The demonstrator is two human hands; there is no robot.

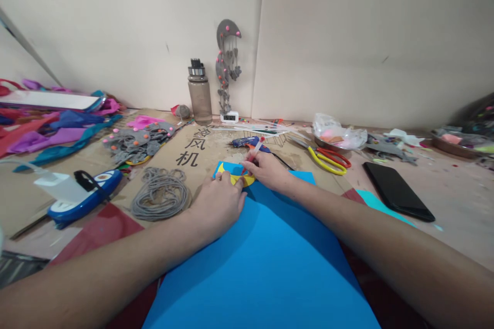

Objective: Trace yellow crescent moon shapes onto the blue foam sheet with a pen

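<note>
Now the red-ended pen (pixel 256 147) is grasped in the right hand's (pixel 269 168) grip, its tip held beside the yellow crescent cutout (pixel 249 181), which is pressed onto the blue sheet (pixel 262 262), near its far edge, by the left hand (pixel 223 199), its grip unclenched.

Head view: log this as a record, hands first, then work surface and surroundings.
left hand: fingers on the yellow crescent
right hand: grip closed on a red pen, pen tilted, lower end close to the crescent
base: blue sheet, under the crescent
left of sheet: coil of grey cord, blue-and-white power strip
right of sheet: black phone, scissors with one yellow and one red handle
back: bottle, small white clock
pen marks: too small to tell
</note>
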